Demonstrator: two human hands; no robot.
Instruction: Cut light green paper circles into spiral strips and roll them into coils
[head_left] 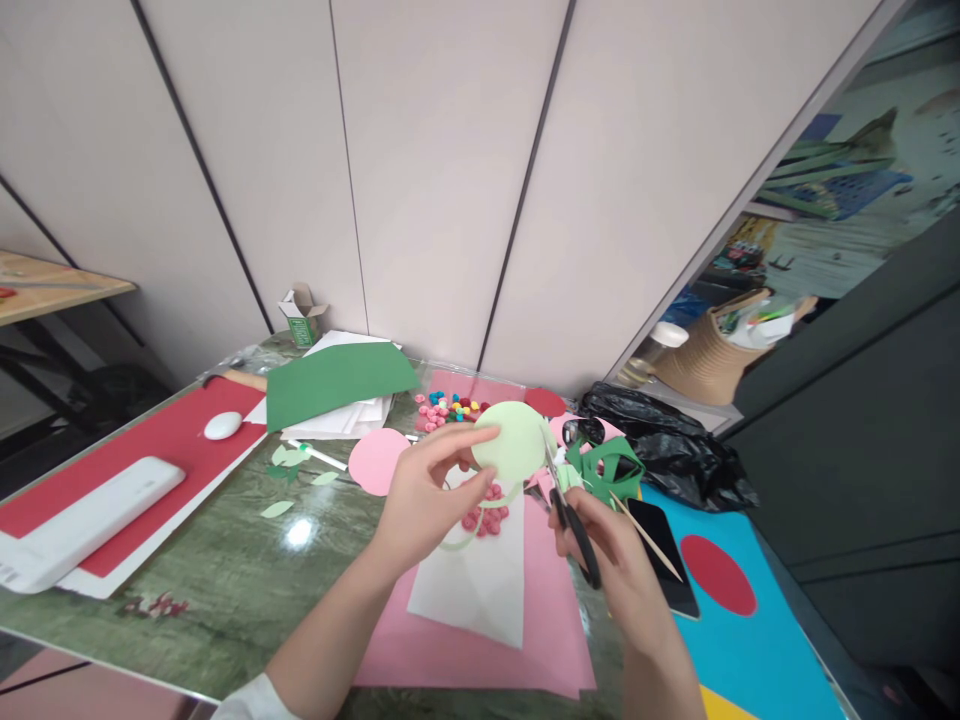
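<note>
My left hand (424,490) pinches a pale green paper disc (514,440) by its left edge and holds it above the table. My right hand (611,550) grips black-handled scissors (568,505), whose blades reach up to the disc's right edge. A thin pale green strip (480,525) curls down from the disc. Below lie a white sheet (480,590) on pink paper (547,640) and a small heap of pink balls (486,512).
Green marble table (217,580). Dark green sheet (334,380) on white papers, pink paper circle (375,460), coloured beads (450,408), cut green paper scraps (611,465), phone (664,550) with a wooden stick, blue sheet with red oval (718,575), black bag (675,440), white keyboard (82,520) and mouse (223,425) on a red mat.
</note>
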